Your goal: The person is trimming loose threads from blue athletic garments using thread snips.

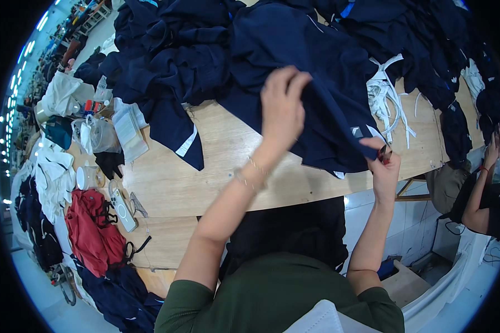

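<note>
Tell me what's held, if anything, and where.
Right hand: navy garment by its lower right edge, plus a small red tool, part unclear. Left hand: too blurred to tell.

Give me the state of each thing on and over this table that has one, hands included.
Left hand: blurred, fingers bent at the cloth; grip unclear
Right hand: closed on the snips
Snips: held; blades open or shut, cannot tell
Navy garment: spread, partly folded, unevenly draped
Phone: lying back up
Red bag: slumped
White ties: loose, tangled
</note>
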Motion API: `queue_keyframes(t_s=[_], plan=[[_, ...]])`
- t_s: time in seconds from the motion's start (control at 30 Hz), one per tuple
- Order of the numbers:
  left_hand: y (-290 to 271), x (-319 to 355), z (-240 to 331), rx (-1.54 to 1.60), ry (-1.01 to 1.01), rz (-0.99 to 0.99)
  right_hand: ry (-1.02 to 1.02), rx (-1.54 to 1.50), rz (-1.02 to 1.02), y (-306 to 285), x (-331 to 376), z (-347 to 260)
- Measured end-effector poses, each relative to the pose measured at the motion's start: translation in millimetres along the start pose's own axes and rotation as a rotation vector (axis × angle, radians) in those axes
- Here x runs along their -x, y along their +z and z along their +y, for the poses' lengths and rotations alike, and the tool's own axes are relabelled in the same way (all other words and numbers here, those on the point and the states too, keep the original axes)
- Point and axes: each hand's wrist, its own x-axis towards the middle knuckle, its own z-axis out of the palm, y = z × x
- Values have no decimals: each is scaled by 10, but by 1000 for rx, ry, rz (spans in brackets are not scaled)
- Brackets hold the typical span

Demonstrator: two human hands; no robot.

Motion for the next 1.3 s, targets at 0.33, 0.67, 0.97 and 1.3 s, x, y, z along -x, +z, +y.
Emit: queue_keyframes(t_s=[0.33,0.67,0.97,1.3], plan=[[-496,-220,-959,-288,8,52,43,208,-117,-949,282,-175],[-869,55,-463,107,-232,92,-1,135,-141,-724,126,-149],[-1137,4,1171,776,-69,-331,-208,-256,-395,157,-53,-705],[-1332,323,722,1097,-329,-123,-664,306,746,-1614,-681,-1787]])
